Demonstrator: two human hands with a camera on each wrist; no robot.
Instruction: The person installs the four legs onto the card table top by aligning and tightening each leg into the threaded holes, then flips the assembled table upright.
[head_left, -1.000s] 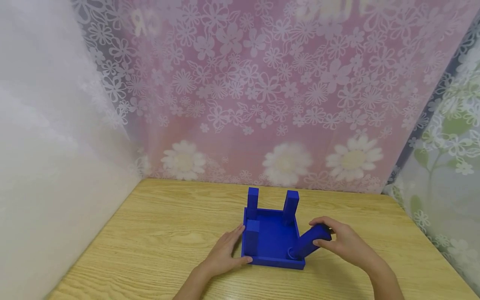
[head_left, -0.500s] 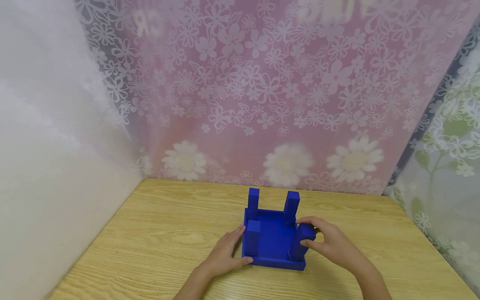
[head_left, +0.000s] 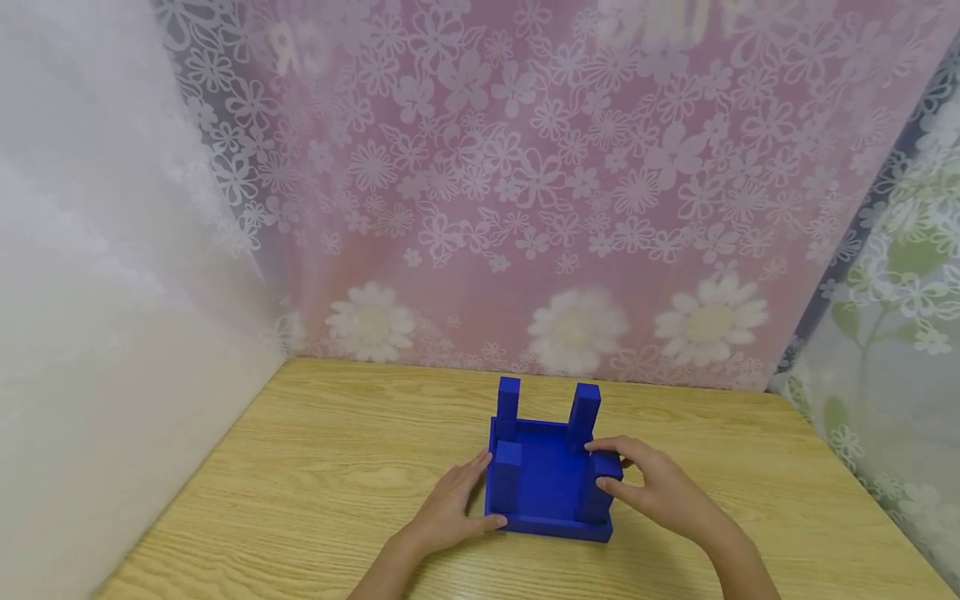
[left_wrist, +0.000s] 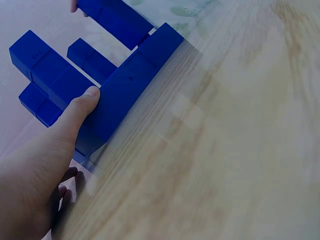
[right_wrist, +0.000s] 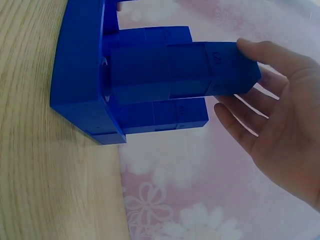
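A square blue tray-like base with a low raised rim rests on the table. Three blue square posts stand upright in it: near left, far left and far right. Its near-left corner is gripped by my left hand, thumb on the front wall and fingers along the left side. At the near-right corner my right hand pinches the top of another blue post, which stands almost upright. A narrow gap shows between this post's foot and the base in both wrist views.
The wood-grain table extends around the base on all sides. A pink flowered curtain hangs along its far edge, a white sheet on the left and a green-leaf patterned sheet on the right.
My right hand has swung the near-right post leftward from a strong tilt to almost upright, its foot staying at the corner. The left hand keeps its grip on the base.
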